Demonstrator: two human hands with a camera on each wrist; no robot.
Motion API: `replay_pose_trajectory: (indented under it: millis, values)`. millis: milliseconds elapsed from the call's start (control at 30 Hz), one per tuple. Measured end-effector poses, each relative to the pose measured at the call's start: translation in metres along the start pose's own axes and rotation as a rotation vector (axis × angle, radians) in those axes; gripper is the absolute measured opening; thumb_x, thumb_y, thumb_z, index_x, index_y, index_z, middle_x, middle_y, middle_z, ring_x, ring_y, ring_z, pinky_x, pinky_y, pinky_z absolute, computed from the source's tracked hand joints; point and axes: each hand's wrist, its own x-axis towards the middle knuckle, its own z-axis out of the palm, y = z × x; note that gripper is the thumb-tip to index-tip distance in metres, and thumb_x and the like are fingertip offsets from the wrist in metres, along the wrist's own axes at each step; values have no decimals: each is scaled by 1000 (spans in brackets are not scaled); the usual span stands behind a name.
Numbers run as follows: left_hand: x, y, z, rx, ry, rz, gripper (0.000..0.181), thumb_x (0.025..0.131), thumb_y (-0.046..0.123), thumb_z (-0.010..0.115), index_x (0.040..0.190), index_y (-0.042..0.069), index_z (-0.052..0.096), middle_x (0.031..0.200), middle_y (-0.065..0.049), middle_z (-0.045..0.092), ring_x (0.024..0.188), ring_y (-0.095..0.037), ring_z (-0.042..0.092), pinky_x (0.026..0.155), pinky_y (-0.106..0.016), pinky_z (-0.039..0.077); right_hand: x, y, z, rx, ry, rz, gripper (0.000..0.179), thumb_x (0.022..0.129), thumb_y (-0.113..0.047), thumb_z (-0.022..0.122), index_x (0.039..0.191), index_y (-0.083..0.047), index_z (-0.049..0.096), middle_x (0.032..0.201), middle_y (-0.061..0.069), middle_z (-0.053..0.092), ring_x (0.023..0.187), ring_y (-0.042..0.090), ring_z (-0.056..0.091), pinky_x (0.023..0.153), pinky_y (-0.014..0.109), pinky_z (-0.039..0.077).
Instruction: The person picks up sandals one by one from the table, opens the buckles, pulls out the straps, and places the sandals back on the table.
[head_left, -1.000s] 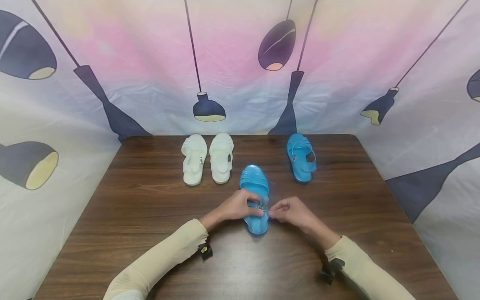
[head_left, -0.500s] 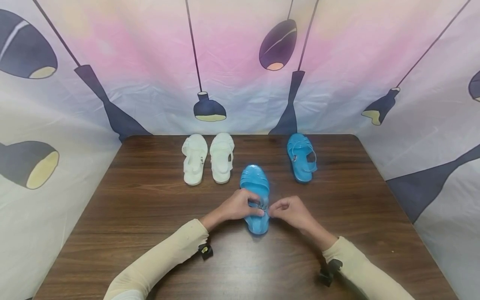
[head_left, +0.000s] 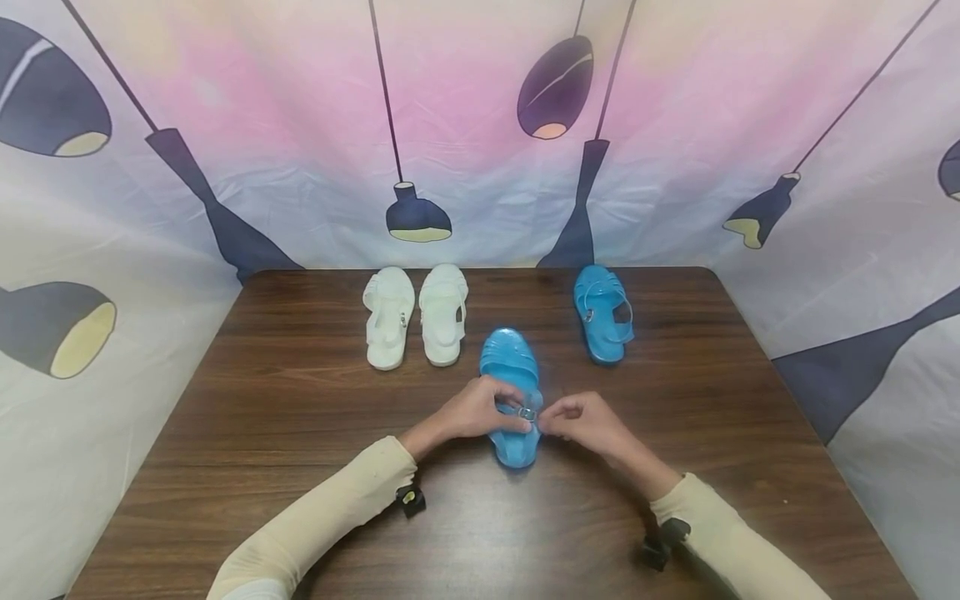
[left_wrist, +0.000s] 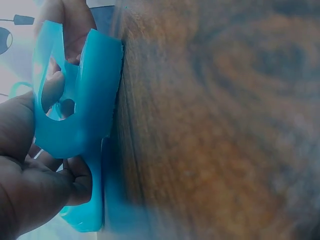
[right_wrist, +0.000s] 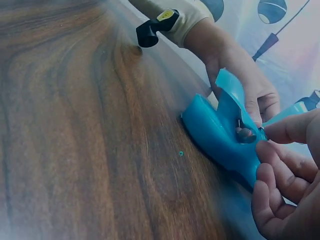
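Observation:
A blue jelly sandal [head_left: 508, 350] lies in the middle of the table, toe pointing away from me. My left hand [head_left: 476, 410] reaches over it from the left, thumb and fingers pinching its ankle strap beside the small metal buckle [head_left: 527, 413]. From the right, my right hand [head_left: 581, 421] pinches the strap at the buckle between thumb and forefinger. In the right wrist view the remaining fingers [right_wrist: 267, 200] of that hand are curled in. The left wrist view shows the heel [left_wrist: 102, 90] and the looped back strap [left_wrist: 47, 65] close up, with fingers behind them.
Two white sandals [head_left: 388, 321] stand side by side at the back left of the wooden table [head_left: 300, 400]. Another blue sandal [head_left: 603, 317] rests at the back right. A printed cloth [head_left: 480, 125] hangs around the table's back and sides.
The buckle has turned to face up more plainly, and the strap bows out a little to the right. Both hands have kept nearly the same place.

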Motion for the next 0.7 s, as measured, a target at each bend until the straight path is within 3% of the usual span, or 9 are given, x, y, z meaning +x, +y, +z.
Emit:
replay_pose_trajectory:
  millis: [233, 533, 700]
  values:
    - [2, -1, 1, -29, 12, -20, 36, 83, 32, 87, 110, 10, 75, 105, 1, 76, 102, -12, 71, 89, -28, 57, -3, -1, -3, -61, 19, -86, 31, 91, -32, 78, 109, -8, 75, 99, 6, 76, 88, 24, 71, 75, 37, 59]
    - [3, 1, 2, -29, 23, -21, 35, 82, 29, 88, 109, 11, 76, 103, 3, 76, 100, -10, 71, 87, -26, 57, -4, -10, 4, -181, 175, -183, 33, 83, -39, 86, 102, -14, 77, 89, -3, 75, 80, 14, 71, 70, 30, 60]
    - [3, 2, 2, -41, 29, -11, 32, 81, 27, 89, 106, 12, 76, 101, 4, 77, 99, -9, 71, 85, -24, 57, -4, -13, 9, -200, 214, -247, 28, 81, -37, 88, 97, -16, 78, 83, -6, 74, 74, 14, 69, 67, 29, 59]
